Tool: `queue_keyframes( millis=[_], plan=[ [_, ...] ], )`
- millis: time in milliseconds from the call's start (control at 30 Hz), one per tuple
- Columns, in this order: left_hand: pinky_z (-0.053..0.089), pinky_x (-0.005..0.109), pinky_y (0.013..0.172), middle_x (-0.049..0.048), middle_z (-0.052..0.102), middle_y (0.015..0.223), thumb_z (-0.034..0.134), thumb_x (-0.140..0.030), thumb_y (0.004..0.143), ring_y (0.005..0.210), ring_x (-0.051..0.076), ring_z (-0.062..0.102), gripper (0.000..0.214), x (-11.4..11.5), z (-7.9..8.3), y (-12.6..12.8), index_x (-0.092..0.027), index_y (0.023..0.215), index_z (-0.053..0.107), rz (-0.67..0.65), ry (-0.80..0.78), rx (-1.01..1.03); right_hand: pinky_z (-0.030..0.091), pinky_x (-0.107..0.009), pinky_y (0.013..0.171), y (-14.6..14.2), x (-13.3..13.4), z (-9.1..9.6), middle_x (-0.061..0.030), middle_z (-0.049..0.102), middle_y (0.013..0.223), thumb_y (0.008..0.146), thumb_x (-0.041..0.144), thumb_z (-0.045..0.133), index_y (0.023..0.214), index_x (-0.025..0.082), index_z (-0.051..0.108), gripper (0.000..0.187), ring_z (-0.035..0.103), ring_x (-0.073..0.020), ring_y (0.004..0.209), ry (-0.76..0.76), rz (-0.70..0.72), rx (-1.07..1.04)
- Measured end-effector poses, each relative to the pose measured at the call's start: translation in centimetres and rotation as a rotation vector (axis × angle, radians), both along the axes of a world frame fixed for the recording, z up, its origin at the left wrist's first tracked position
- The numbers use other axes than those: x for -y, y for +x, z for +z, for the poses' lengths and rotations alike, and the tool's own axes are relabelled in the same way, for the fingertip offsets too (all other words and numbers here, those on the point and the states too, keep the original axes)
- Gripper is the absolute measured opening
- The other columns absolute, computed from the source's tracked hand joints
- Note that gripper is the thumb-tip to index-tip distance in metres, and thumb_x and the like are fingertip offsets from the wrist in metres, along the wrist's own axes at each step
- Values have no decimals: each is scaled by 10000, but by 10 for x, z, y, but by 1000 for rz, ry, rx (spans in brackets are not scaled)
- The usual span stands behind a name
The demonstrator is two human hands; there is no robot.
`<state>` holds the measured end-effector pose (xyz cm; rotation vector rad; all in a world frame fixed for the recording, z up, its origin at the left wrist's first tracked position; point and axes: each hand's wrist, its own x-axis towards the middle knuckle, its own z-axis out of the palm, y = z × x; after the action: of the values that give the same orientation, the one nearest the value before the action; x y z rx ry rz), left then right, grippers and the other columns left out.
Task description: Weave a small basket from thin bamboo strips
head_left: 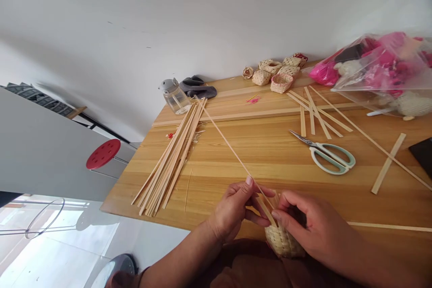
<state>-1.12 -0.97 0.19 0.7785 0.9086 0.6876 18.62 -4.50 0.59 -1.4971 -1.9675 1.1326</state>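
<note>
Left hand pinches a thin strip just above the basket; right hand pinches its rim. Light, springy, probably brittle — best held near the weave.

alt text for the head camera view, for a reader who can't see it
At the near edge of a wooden table, the left hand pinches a long strip and the right hand grips a small woven basket. Beyond lie a bundle of strips, scissors and finished baskets.

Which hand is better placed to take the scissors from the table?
Probably the right hand: the scissors lie just beyond it, while the left hand pinches the long strip.
</note>
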Motion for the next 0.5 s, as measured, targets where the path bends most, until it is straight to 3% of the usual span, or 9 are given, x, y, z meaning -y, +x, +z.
queue_keyframes(
  millis=[200,367,500],
  plan=[
    [579,252,501,36,672,641,794,-620,747,527,138,638,514,2,-5,-1,-130,820,657,111,-94,-51,468,-279,625,4,4,-2,28,603,747,903,311,620,886,244,580,80,557,-157,670,-90,20,-111],
    [589,237,556,46,686,691,840,-593,715,563,133,676,528,8,-7,-8,-111,797,641,153,-160,-2,490,-319,694,6,8,-3,1,658,871,789,303,772,976,256,606,255,597,-193,761,42,22,-18],
    [595,245,588,38,692,742,860,-582,700,626,149,709,528,13,-3,-11,-120,827,638,198,-156,-20,504,-353,753,8,8,-5,-27,659,980,854,288,714,1038,261,605,215,611,-216,850,93,54,-28]
  ],
)
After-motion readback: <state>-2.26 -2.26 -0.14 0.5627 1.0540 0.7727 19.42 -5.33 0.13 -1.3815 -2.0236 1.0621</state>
